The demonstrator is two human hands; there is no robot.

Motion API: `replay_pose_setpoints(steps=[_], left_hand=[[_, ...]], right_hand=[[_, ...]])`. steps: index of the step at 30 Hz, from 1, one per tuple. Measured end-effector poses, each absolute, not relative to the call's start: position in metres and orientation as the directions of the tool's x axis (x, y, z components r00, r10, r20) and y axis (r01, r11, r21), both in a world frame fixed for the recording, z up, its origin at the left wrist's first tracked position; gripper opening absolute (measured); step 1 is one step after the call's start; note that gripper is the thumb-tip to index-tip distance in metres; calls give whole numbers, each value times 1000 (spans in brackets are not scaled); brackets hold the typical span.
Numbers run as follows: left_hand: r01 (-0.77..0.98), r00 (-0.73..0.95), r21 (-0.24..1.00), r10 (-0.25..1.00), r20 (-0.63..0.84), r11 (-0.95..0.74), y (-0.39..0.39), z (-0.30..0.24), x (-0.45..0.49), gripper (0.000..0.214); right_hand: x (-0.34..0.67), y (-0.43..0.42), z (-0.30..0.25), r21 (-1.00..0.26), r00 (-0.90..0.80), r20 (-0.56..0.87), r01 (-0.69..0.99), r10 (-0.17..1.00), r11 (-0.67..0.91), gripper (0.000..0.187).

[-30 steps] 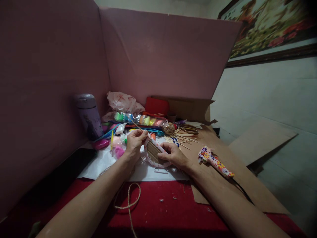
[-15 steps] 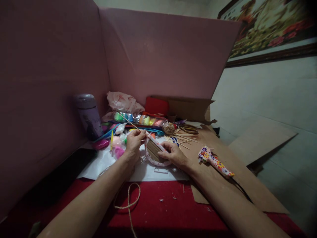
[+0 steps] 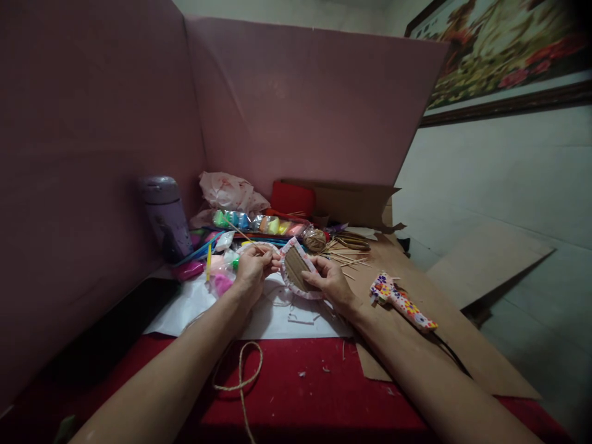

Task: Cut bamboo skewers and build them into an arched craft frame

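Observation:
My right hand (image 3: 329, 280) grips a half-round piece of cardboard (image 3: 295, 266) by its right side, thumb on the bare corrugated face. Pale patterned fabric is folded over the rim of the piece. My left hand (image 3: 255, 266) pinches a thin wooden stick (image 3: 241, 232), which points up and to the left; its fingertips are close to the cardboard's left edge. Whether they touch it I cannot tell. Below both hands lies a white sheet (image 3: 277, 324) with small pale scraps on it.
A purple bottle (image 3: 165, 216) and a dark flat object (image 3: 111, 327) are at left. Behind my hands are packs of coloured clay (image 3: 277, 226), a twine ball (image 3: 315, 239) and loose sticks (image 3: 350, 254). A flower-patterned tool with a cord (image 3: 402, 302) rests on cardboard (image 3: 444, 345) at right.
The cardboard piece has turned and shifted slightly right, away from my left hand. The stick has dropped a little and its near end has come away from the fabric edge.

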State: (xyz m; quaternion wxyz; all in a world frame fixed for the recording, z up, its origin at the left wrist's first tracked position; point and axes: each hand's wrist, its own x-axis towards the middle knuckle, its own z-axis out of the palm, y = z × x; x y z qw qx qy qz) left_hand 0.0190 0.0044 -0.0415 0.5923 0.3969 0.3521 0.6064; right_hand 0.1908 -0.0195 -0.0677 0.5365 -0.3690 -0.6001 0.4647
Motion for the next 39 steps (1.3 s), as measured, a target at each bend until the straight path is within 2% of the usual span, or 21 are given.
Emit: replay_pose_setpoints(steps=[5,10,13,21,25,31,34,36,39], left_hand=[[-444,55,896,999,1,23,6,-43,19,16],[-498,183,866,981,62,39,-5,-38,27,32],[-474,276,878,957,85,59,-10,-38,30,30],[-464,267,883,961,69,66,-11,-41,33,26],[-463,229,883,973,35,78,-12,-37,33,26],[-444,199,891,980,-3,93,-11,-37,33,31],[-432,196,897,980,-9,95,-9,-40,33,31],[-425,198,901,980,-2,87,-9,-42,33,29],[-430,201,899,980,6,82,-8,-43,32,27]], right_hand=[[191,-21,-66,-959,-188,270,-135,944,248,28],[189,-24,-65,-955,-216,288,-129,933,265,27],[188,-24,-66,-955,-181,290,-117,940,272,27],[186,-21,-69,-917,-166,387,29,907,397,26],[188,-18,-65,-893,-8,434,134,901,431,33],[203,-7,-32,-901,179,435,71,883,429,26],[227,-7,-7,-908,129,396,207,909,366,16],[252,-11,7,-859,-18,296,433,955,274,7],[295,-28,15,-590,-140,153,781,978,204,7]])
